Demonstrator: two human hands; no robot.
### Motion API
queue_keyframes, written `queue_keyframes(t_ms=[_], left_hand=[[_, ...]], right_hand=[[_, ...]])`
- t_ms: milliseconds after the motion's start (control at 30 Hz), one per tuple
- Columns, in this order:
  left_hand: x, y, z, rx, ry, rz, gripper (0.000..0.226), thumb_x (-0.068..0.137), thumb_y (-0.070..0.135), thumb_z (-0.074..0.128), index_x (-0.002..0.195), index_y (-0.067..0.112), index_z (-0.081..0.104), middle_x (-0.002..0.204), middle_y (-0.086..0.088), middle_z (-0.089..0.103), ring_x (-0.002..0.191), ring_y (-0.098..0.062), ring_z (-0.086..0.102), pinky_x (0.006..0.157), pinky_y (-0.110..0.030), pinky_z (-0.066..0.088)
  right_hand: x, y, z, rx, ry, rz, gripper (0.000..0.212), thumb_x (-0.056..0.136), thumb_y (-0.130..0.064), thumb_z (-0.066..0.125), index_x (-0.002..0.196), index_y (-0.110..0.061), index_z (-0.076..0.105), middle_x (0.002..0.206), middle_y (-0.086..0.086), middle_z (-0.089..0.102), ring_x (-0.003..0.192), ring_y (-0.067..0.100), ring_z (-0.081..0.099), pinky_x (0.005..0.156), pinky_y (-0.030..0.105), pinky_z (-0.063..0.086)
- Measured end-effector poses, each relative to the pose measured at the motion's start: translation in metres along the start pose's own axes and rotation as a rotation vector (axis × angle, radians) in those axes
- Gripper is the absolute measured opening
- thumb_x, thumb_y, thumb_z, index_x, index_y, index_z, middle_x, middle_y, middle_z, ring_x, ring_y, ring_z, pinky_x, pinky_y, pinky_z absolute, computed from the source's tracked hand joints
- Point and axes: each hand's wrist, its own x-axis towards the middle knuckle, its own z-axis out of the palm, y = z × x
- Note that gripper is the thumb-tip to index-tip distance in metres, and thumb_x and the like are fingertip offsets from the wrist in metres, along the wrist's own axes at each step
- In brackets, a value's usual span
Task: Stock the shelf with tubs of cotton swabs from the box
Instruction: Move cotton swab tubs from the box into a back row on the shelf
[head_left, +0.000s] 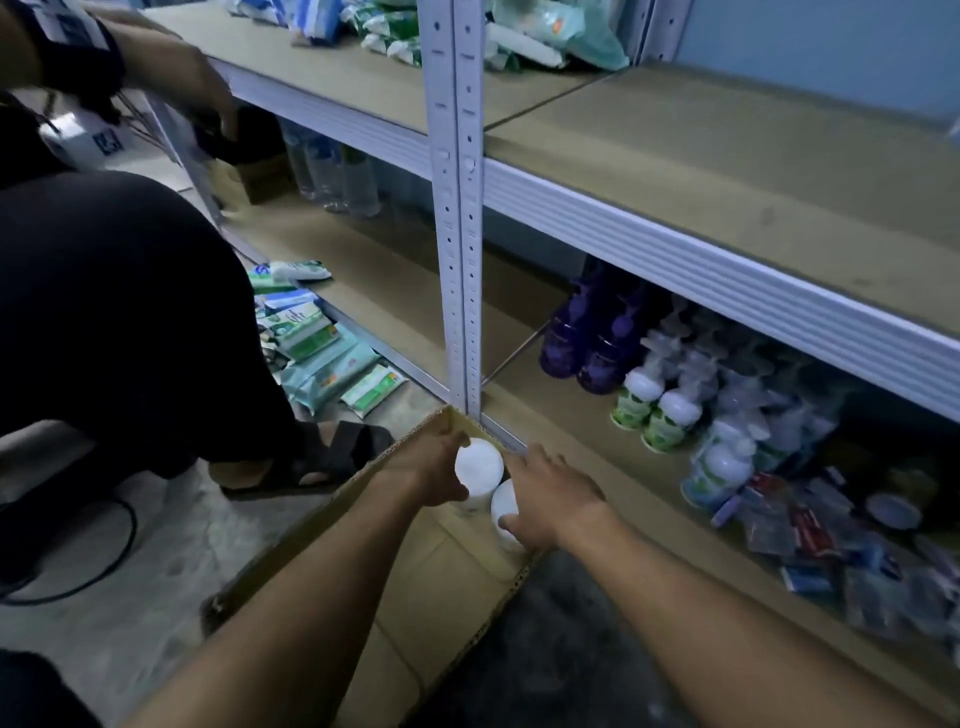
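In the box (363, 582), tubs (479, 465) in both hands (431, 467).

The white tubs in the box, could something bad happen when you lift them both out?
Maybe. Each hand holds one tub: the left hand grips the taller tub, the right hand the lower tub. They sit close together, so they might bump and one could slip back into the box. The metal shelf post stands right behind the box, so a quick lift could knock a tub against it.
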Motion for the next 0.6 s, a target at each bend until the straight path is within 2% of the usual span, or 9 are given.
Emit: queue_keyframes(t_ms=[100,233,367,467,600], left_hand=[[0.01,-0.001,0.012,0.003,-0.021,-0.011,0.082,0.08,0.034,0.076,0.149,0.022,0.034,0.151,-0.006,0.04,0.133,-0.028,0.046,0.106,-0.037,0.042],[0.019,-0.001,0.025,-0.016,-0.031,-0.032,0.089,0.073,0.033,0.081,0.148,0.018,0.035,0.147,-0.008,0.037,0.127,-0.031,0.05,0.102,-0.042,0.045],[0.028,-0.001,0.034,-0.016,-0.029,-0.042,0.096,0.072,0.034,0.082,0.15,0.019,0.028,0.154,-0.008,0.027,0.131,-0.035,0.043,0.104,-0.046,0.044],[0.036,0.002,0.038,-0.039,-0.019,-0.035,0.101,0.073,0.032,0.081,0.153,0.022,0.021,0.158,-0.007,0.019,0.136,-0.037,0.034,0.108,-0.045,0.04],[0.042,0.011,0.041,-0.047,-0.036,-0.018,0.098,0.074,0.037,0.078,0.152,0.019,0.022,0.156,-0.008,0.022,0.138,-0.037,0.031,0.11,-0.044,0.034]], right_hand=[[0.01,0.002,0.013,0.005,-0.034,-0.014,0.07,0.091,-0.043,0.06,0.148,-0.017,0.03,0.149,0.01,0.032,0.133,0.035,0.038,0.098,0.049,0.047],[0.021,0.006,0.03,0.002,-0.085,-0.019,0.078,0.09,-0.046,0.063,0.152,-0.019,0.024,0.159,0.008,0.021,0.142,0.033,0.031,0.103,0.046,0.041],[0.029,0.008,0.046,-0.005,-0.104,-0.011,0.083,0.086,-0.047,0.068,0.15,-0.018,0.024,0.158,0.008,0.019,0.141,0.033,0.03,0.103,0.046,0.042],[0.033,0.009,0.051,-0.015,-0.086,-0.017,0.085,0.084,-0.041,0.072,0.15,-0.02,0.023,0.156,0.008,0.02,0.14,0.033,0.03,0.101,0.045,0.042],[0.04,0.014,0.053,-0.029,-0.05,-0.027,0.089,0.083,-0.031,0.073,0.154,-0.024,0.018,0.154,0.005,0.023,0.138,0.031,0.029,0.099,0.044,0.044]])
